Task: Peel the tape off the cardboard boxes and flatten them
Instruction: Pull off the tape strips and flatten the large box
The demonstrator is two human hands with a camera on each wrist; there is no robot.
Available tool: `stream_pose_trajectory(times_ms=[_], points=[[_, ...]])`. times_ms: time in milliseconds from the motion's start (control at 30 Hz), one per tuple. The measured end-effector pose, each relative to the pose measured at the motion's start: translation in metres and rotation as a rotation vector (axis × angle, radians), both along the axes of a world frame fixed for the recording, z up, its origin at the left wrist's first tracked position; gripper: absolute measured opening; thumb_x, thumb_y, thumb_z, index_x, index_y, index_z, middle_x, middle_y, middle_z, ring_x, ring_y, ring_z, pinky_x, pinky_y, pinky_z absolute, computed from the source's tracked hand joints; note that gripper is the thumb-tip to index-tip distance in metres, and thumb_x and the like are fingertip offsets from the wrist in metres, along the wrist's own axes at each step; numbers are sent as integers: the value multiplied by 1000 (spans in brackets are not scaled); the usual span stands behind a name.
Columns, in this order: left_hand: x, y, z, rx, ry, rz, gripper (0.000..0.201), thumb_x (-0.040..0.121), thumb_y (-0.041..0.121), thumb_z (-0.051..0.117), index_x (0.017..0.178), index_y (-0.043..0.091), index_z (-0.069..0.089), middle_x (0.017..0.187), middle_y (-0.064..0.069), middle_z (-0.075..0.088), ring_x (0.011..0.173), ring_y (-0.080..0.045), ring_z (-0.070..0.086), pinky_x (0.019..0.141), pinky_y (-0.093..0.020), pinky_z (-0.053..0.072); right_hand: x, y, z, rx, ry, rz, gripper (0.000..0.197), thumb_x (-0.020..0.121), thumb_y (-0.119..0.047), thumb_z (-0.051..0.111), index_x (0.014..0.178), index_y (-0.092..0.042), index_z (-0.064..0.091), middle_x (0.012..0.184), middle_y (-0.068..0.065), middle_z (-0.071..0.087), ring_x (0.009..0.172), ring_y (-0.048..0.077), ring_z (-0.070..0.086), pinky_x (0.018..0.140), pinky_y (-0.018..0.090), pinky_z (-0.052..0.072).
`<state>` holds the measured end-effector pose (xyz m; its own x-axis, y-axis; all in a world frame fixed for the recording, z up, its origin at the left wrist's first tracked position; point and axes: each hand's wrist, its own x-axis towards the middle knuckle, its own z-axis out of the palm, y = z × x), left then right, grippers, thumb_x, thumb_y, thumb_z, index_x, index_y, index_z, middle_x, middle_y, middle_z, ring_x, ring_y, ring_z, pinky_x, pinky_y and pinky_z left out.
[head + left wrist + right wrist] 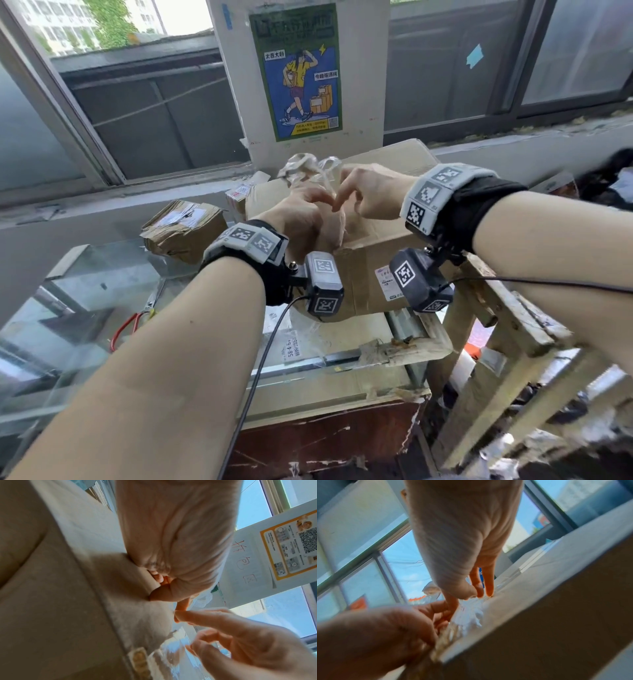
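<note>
A: Step? Where's the box?

B: Big cardboard box [373,246] sits on the glass counter [102,274], centre of the head view, far edge toward the window at 12 o'clock. Both hands are on its top near edge, peeling clear tape [308,171]. A crumpled wad of it sticks up at 12 o'clock from the hands.

A: Hand states?

B: Left hand [301,219] is curled, pinching the loose tape strip at the box edge; the right wrist view shows it bunched in the fingers. Right hand [370,195] has its fingertips down on the cardboard, thumb and fingers nipping the tape where it lifts. Neither is spread flat.

A: Tips for doing it well?

B: My read: pull low and along the seam, not upward, so the strip doesn't snap. Right hand should hold the flap down just beside the peel line. Regrip close to the box often.

A: Readable text?

B: The poster [296,72] at 12 o'clock has Chinese headings, too small to transcribe surely. Left wrist view shows red handwriting "拆包区" [243,561]. Label under the counter glass reads "58-4-6" [289,346]. The box's sticker [388,282] is unreadable. Smaller taped box [185,226] at 9 o'clock, labels illegible.
</note>
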<state>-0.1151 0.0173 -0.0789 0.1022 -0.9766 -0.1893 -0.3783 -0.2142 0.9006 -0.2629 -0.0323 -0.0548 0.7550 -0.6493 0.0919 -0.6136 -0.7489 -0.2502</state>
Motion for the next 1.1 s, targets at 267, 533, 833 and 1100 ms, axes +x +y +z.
stream_pose_trajectory(times_ms=[267, 533, 833, 1100], points=[[-9, 0, 3, 6, 81, -63, 34, 75, -21, 47, 91, 7, 57, 79, -11, 57, 70, -22, 57, 52, -25, 49, 5, 7, -5, -93, 113, 49, 33, 82, 1, 58, 95, -27, 69, 104, -4, 58, 90, 15, 51, 75, 27, 40], [-9, -2, 5, -32, 72, -93, 62, 70, -34, 46, 119, 1, 59, 95, -1, 61, 87, -18, 61, 65, -20, 55, 4, 3, -18, -51, 149, 37, 30, 77, -3, 70, 70, -22, 48, 96, 4, 57, 84, 20, 52, 62, 26, 37], [-2, -5, 0, -80, -146, -95, 58, 70, -30, 37, 117, -7, 62, 117, -1, 47, 114, -19, 47, 100, -34, 46, -1, -2, -12, 320, -117, -61, 27, 77, 13, 49, 86, -11, 57, 84, -1, 56, 83, 20, 54, 68, 29, 49], [-3, -14, -1, -49, -106, -48, 63, 73, -31, 31, 114, 5, 63, 123, 3, 45, 124, -18, 41, 82, -15, 43, 1, 3, -4, 333, -102, -315, 34, 84, -40, 65, 79, -8, 53, 77, 7, 59, 59, 17, 58, 46, 28, 48]])
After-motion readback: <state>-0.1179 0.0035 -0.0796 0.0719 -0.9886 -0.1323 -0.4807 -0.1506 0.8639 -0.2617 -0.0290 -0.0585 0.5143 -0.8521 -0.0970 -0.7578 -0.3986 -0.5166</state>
